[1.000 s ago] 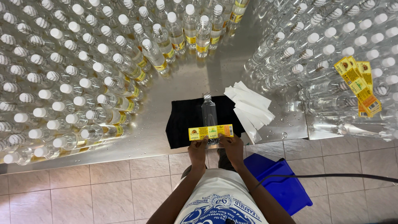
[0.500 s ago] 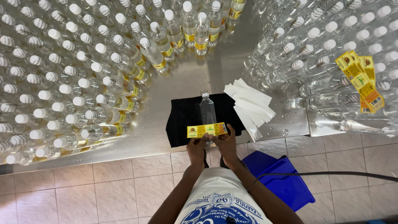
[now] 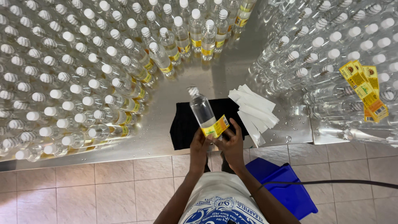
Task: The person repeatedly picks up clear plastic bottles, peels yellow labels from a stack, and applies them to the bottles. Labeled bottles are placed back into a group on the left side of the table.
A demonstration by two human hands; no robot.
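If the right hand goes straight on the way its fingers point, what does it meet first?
The right hand already touches the bottle at its yellow label. Beyond that, the line probably reaches the black cloth; depth is unclear.

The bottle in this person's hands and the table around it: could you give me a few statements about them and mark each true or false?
1. Both hands hold one clear bottle with a yellow label. True: the left hand and right hand grip its lower end.
2. The held bottle stands upright on the black cloth. False: it is lifted and tilted above the cloth.
3. White paper strips lie right of the cloth. True.
4. The loose yellow labels lie on the floor. False: they rest atop bottles at the right.
5. The bin on the floor is red. False: it is blue.
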